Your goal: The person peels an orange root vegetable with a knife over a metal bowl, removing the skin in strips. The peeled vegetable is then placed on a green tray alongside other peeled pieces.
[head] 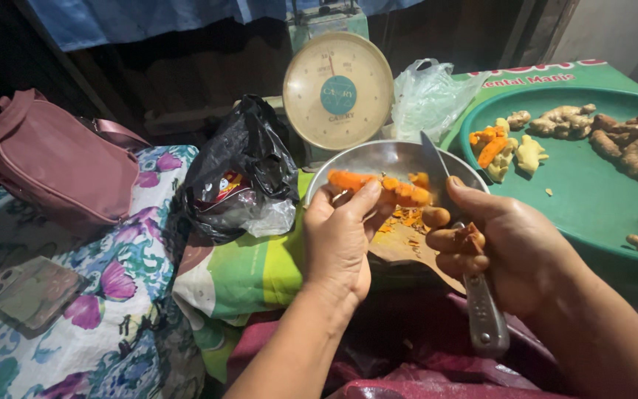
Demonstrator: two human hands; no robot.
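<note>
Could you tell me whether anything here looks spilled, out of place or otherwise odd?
Only small things. Orange peelings lie scattered in the metal bowl under the left hand, which holds a peeled orange root. The right hand grips a knife. One scrap lies loose on the green tray.

- Left hand (339,240): bare, no ring or glove, forearm uncovered to the picture's lower edge.
- Right hand (507,247): bare, no ring, orange-yellow staining on the fingertips (458,251).
- Right forearm: no sleeve or watch shows.
</note>
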